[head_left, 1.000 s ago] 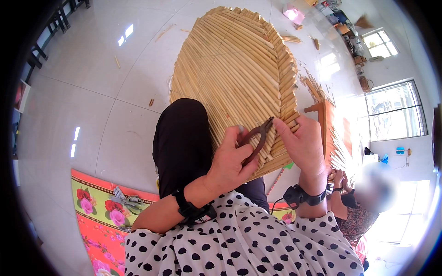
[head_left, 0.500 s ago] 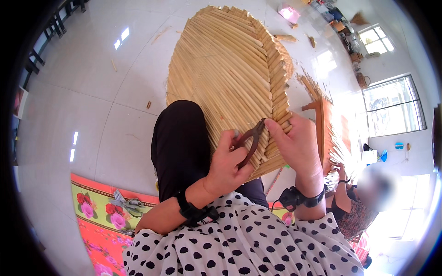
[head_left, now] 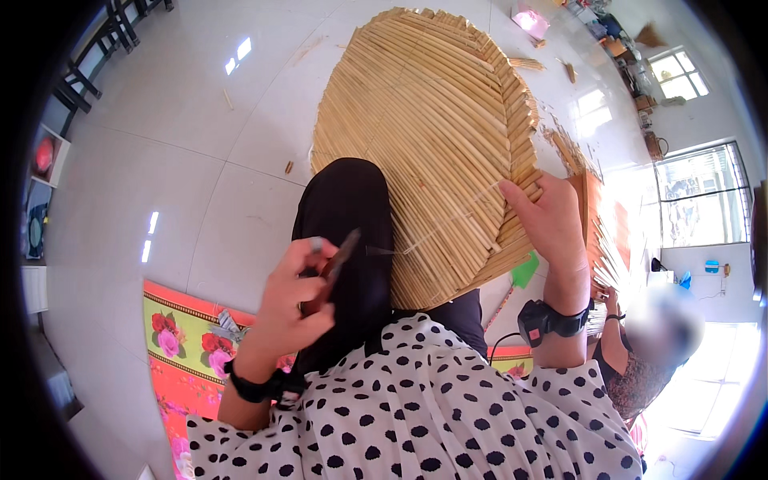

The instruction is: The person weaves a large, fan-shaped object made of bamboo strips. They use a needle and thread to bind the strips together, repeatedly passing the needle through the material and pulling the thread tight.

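A large oval panel of straw-coloured stalks [head_left: 432,160], laid side by side with a braided-looking rim on the right, leans across my lap. My left hand [head_left: 292,300] is closed round a pair of rusty pincers [head_left: 334,272], off the panel and over my dark-trousered knee [head_left: 344,196]. Between the pincers and the panel a thin pale strand shows faintly; whether it is caught in the jaws I cannot tell. At the panel's right edge my right hand [head_left: 552,220] grips the rim, thumb on top, its other fingers partly hidden.
A flowered red and yellow mat [head_left: 172,352] lies at the lower left. On the right, another person's hand [head_left: 612,300] is at a bundle of stalks by a reddish-brown wooden table [head_left: 594,208]. Loose stalks [head_left: 568,152] litter the floor beyond. Dark stools [head_left: 104,40] stand far left.
My left hand has drawn the pincers away from the panel's right rim, leftward over the knee. My right hand still holds the rim. The whole view has shifted slightly.
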Tool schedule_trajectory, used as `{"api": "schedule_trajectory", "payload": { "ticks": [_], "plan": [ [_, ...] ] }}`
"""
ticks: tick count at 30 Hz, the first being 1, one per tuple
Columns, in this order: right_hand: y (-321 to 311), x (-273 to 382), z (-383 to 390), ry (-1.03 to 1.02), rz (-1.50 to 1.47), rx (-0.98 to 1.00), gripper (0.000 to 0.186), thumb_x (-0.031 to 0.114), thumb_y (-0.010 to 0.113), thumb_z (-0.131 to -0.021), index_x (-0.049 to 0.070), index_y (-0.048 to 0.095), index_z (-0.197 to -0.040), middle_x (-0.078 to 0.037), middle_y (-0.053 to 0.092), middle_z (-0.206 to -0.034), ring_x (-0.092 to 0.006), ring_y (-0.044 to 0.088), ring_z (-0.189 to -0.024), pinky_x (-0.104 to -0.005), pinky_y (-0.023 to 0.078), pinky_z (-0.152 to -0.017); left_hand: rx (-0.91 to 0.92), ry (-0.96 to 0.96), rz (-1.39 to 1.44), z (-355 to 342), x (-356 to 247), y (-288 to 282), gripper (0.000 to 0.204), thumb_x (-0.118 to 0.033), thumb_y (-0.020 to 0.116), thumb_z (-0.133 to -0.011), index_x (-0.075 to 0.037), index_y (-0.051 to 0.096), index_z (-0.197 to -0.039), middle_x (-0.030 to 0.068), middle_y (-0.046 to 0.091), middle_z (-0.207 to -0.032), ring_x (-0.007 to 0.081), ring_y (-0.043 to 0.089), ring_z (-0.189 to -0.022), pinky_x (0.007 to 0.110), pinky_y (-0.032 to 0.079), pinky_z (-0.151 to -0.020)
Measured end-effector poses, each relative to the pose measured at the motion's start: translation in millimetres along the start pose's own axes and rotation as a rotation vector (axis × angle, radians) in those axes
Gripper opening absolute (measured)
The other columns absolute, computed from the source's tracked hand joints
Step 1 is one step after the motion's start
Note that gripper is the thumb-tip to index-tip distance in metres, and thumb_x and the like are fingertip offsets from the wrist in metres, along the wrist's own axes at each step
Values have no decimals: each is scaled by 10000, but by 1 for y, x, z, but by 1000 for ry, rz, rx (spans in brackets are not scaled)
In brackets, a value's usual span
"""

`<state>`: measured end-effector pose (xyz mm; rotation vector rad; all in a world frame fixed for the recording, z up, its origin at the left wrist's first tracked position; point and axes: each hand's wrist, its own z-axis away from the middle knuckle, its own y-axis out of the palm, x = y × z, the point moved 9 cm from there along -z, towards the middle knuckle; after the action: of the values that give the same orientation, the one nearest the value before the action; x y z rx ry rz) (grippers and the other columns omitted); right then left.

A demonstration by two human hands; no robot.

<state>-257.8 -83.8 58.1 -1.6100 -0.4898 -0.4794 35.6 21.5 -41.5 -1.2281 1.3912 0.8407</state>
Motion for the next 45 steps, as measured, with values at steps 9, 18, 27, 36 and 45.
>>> {"api": "schedule_trajectory", "payload": {
  "ticks": [9,18,27,36,45],
  "plan": [
    [-1,7,0,-61,31,-12,364,272,747,-821,-76,645,-804,-164,601,-585,-250,583,-505,-362,460,-513,-237,-952,-292,237,292,-137,213,-151,597,-731,2,688,-847,93,668,-803,188,616,-707,308,514,-669],
    [5,26,3,-87,54,-10,356,237,757,-803,-65,595,-708,-181,561,-550,-347,569,-503,-397,442,-491,-106,-1041,-1122,312,369,-167,450,-365,687,-796,13,664,-1039,284,641,-1030,435,614,-979,494,493,-882],
    [4,13,5,-130,62,-35,361,251,760,-813,-57,599,-717,-171,557,-532,-327,566,-483,-390,437,-479,-140,80,-174,-101,-12,8,296,48,645,-856,6,609,-1146,110,611,-1156,159,650,-858,270,534,-768],
    [4,30,6,-211,2,-36,284,208,752,-818,-48,634,-787,-167,583,-561,-296,571,-480,-373,448,-488,-188,332,-550,-132,-62,110,120,-16,666,-825,7,563,-882,125,615,-918,241,639,-620,315,501,-550],
    [8,17,3,-116,-100,15,284,213,756,-820,-47,643,-806,-149,593,-550,-237,556,-436,-337,440,-467,163,2,-187,-147,-33,88,21,-4,579,-878,9,565,-887,92,645,-760,195,628,-591,326,481,-558]
  ]
}}
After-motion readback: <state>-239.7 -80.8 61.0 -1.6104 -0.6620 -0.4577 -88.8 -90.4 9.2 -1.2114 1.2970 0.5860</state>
